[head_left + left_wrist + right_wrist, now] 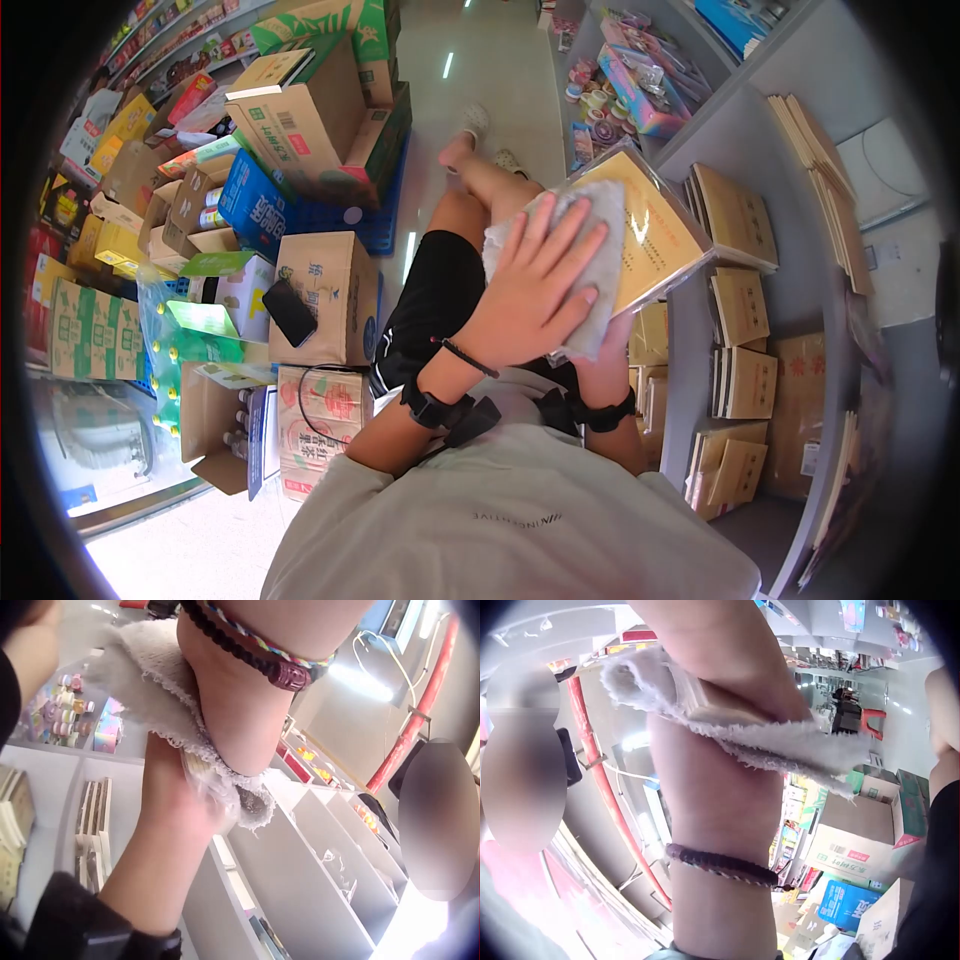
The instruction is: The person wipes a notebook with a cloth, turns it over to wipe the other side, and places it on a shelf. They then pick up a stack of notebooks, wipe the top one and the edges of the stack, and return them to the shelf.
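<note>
Yellow, plastic-wrapped book pack [655, 235], grasped from beneath by the right hand [603, 352]. The left hand [530, 290] presses a white cloth [608, 225] on it, fingers straight. Grey shelving [760, 110] stands beside it, and cartons [330, 290] crowd the shop floor.

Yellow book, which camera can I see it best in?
The head view: the yellow book shows its cover, with the white cloth and left hand on it. The wrist views show mostly cloth, barely any book.

One cloth [612, 262], one packet [655, 235]
</note>
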`<state>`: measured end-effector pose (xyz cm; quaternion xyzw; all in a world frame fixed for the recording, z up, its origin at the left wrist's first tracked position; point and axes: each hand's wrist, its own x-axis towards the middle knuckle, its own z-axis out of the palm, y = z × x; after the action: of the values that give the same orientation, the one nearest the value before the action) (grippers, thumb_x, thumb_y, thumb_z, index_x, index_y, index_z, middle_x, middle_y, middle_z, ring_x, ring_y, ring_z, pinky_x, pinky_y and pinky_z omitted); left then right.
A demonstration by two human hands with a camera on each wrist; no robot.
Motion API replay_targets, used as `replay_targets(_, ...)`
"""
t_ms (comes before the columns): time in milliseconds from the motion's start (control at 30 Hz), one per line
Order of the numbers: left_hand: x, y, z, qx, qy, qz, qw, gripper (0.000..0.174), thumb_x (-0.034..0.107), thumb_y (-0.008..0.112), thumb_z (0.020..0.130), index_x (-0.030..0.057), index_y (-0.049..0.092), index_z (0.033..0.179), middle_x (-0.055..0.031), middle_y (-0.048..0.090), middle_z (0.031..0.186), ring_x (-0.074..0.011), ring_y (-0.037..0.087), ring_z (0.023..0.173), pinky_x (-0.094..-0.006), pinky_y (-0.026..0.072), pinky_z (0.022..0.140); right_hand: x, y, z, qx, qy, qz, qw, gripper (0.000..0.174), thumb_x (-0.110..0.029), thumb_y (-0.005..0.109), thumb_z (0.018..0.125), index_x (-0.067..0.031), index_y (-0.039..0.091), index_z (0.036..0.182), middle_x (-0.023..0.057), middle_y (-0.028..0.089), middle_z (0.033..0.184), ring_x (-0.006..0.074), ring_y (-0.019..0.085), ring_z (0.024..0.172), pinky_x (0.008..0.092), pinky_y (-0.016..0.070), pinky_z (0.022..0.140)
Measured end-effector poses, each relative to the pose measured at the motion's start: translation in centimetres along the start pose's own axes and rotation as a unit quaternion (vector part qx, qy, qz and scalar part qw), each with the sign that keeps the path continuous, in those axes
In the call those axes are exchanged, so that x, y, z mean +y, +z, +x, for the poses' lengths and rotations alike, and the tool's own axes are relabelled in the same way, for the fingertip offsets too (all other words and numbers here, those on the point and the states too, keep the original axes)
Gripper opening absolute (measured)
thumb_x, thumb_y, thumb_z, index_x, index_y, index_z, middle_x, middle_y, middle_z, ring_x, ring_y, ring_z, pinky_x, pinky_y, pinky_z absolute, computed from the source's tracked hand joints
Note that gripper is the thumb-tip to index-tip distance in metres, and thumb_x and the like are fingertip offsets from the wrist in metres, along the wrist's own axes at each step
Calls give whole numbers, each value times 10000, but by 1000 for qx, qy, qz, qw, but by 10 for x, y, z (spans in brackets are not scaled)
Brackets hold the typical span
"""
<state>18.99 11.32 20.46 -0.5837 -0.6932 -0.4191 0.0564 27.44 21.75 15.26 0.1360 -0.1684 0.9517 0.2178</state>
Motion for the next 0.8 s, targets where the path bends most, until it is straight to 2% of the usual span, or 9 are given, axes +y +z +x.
replay_targets(200,27,-2,2,-62,97,-37,993,545,315,491,840,114,395,1337,-139,231,1454,-397,125,1349,-524,91,1066,5,4,1,79,63,-95,990,577,-458,262,944,-99,248,1395,86,332,1397,243,373,1255,390,327,1030)
replay_targets(300,20,-10,6,-30,64,-13,997,538,299,523,830,129,408,1327,-133,252,1444,-388,150,1343,-534,108,1063,13,13,-3,131,97,-147,976,575,-456,262,944,-100,251,1395,86,335,1396,241,377,1253,389,332,1026)
replay_targets(433,-5,-16,7,-1,22,34,999,520,297,484,852,129,397,1336,-128,252,1445,-387,158,1340,-517,119,1067,18,28,-8,201,139,-218,945,572,-453,262,944,-101,255,1394,86,339,1394,238,381,1250,387,339,1022)
replay_targets(533,-16,-16,4,-30,-5,31,999,508,243,447,865,103,377,1348,-141,234,1452,-377,141,1347,-495,91,1078,13,35,-4,258,146,-216,930,563,-453,282,940,-108,278,1384,86,362,1381,225,405,1232,381,362,1006)
replay_targets(567,-17,-14,3,-31,-4,29,999,508,243,447,865,103,377,1348,-141,234,1452,-377,141,1347,-495,91,1078,5,27,-3,260,144,-215,930,563,-453,282,940,-108,278,1384,86,362,1381,225,405,1232,381,362,1006)
replay_targets(633,-18,-10,0,-55,0,34,998,503,235,427,879,98,360,1358,-135,231,1453,-372,146,1346,-482,87,1082,-11,3,-4,61,135,-18,989,564,-469,293,937,-111,304,1372,89,380,1369,232,418,1221,395,357,1010)
replay_targets(700,-10,-7,-1,-67,15,36,997,510,243,432,878,95,354,1360,-133,233,1452,-369,145,1347,-479,86,1082,-18,3,0,46,123,-7,991,566,-478,289,937,-106,320,1362,96,394,1357,239,423,1218,412,354,1012)
replay_targets(767,0,-4,-1,-76,29,42,996,517,251,437,877,92,349,1362,-131,234,1451,-366,145,1348,-476,85,1083,-19,3,4,17,33,-61,997,562,-474,279,939,-110,313,1366,99,377,1369,248,419,1220,422,346,1017)
replay_targets(800,5,-3,-2,-87,41,31,995,518,256,438,878,90,349,1360,-131,237,1449,-366,145,1348,-479,86,1081,-15,12,-6,126,-5,-207,970,561,-468,297,940,-109,301,1371,91,376,1367,242,421,1216,417,354,1010)
